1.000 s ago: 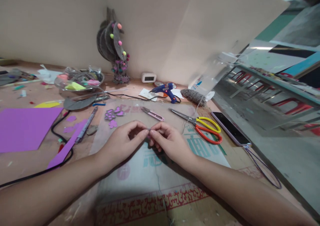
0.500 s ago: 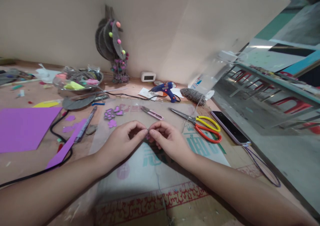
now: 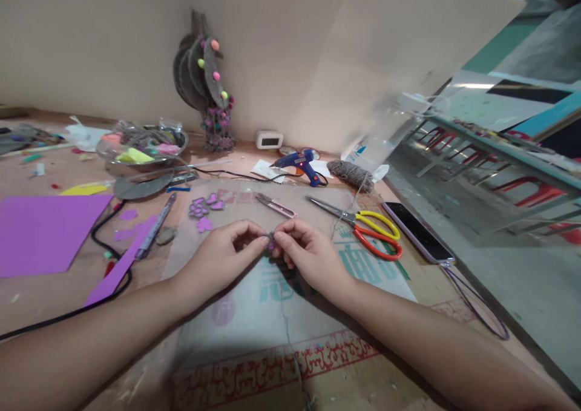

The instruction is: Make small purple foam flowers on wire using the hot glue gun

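A small purple piece with a grey edge (image 3: pixel 271 241) is pinched between the fingertips of my left hand (image 3: pixel 227 250) and my right hand (image 3: pixel 311 253), above a translucent plastic sheet (image 3: pixel 204 326). My fingers hide much of it. Purple shapes with grey outlines (image 3: pixel 198 207) and a plain purple flower shape (image 3: pixel 204 224) lie beyond my left hand. Small pink-handled snips (image 3: pixel 276 206) rest just past my fingertips. Scissors with yellow and red handles (image 3: pixel 376 232) lie beyond my right hand.
A blue glue gun (image 3: pixel 302 164), grey yarn (image 3: pixel 350 175) and a white clock (image 3: pixel 269 139) stand at the back. A phone (image 3: pixel 420 232) lies right. Purple sheet (image 3: pixel 49 232), pen (image 3: pixel 157 226), black cable and a filled metal bowl (image 3: pixel 140 166) are left.
My right fingertips have shifted slightly to the right, and more of the small purple piece now shows between my hands.
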Tool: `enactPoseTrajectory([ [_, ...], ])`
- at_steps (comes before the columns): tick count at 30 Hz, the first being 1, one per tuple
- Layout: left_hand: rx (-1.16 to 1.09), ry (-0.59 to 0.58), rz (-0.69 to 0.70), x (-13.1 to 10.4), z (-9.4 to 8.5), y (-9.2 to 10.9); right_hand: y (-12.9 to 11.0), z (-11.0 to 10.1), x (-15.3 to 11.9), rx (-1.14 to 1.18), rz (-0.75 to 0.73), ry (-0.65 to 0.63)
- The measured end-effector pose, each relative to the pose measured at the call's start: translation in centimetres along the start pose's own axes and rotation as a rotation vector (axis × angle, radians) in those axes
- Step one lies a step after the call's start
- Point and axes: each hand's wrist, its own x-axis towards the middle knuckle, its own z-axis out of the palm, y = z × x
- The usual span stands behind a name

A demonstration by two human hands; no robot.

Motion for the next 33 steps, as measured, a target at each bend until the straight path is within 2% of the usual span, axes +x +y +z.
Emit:
enactPoseTrajectory([
  [5,-0.066,0.006,-0.008,0.1,0.0,0.1,0.3,-0.1,0.0,0.026,-0.006,-0.057],
  [8,-0.084,0.035,-0.040,0.2,0.0,-0.1,0.1,-0.2,0.1,0.098,-0.013,-0.017],
  [11,-0.106,0.052,-0.067,0.3,-0.1,-0.3,-0.2,-0.8,0.6,0.181,-0.099,0.119],
  [15,-0.122,0.060,-0.078,0.3,-0.1,-0.4,-0.5,-2.9,1.6,0.164,-0.229,0.372],
  [18,-0.126,0.053,-0.087,0.4,-0.2,-0.4,-0.3,-4.5,2.1,0.140,-0.272,0.452],
  [22,-0.123,0.060,-0.105,0.6,-0.1,-0.4,0.2,-5.1,2.1,0.086,-0.238,0.340],
  [27,-0.131,0.063,-0.108,0.8,-0.1,-0.5,0.3,-4.1,1.2,-0.104,-0.198,0.192],
  [33,-0.115,0.046,-0.108,0.8,0.0,-0.5,0.7,-3.5,0.8,-0.160,-0.164,0.120],
])
